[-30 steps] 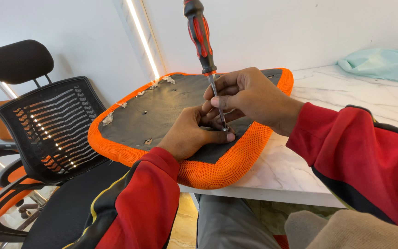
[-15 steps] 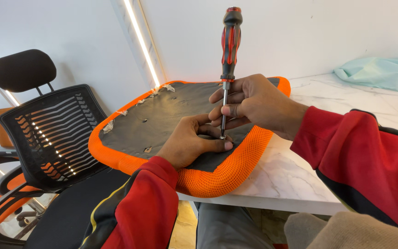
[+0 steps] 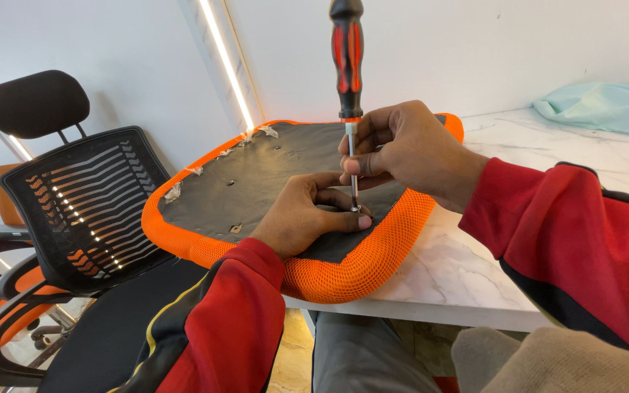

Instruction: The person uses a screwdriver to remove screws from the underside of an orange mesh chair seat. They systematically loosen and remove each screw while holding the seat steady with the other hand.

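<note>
Moved since earlier: screwdriver (image 3: 349, 87) stands higher in the head view, its handle top now cut by the upper edge, and both hands sit slightly higher on the seat.
Right hand (image 3: 402, 149): fingers pinched around the bare steel shaft, just under the red-and-black handle, holding the tool nearly upright.
Left hand (image 3: 307, 215): curled closed, knuckles resting on the black underside, thumb and forefinger nipping something small at the tool's tip; too small to tell what.
Seat cushion (image 3: 256, 175): upside down, orange mesh rim, tilted on the white marble table (image 3: 460, 269), overhanging its near edge.
Office chair (image 3: 74, 211): black mesh, left of the cushion.
Pale green cloth (image 3: 606, 105): far right on the table.
</note>
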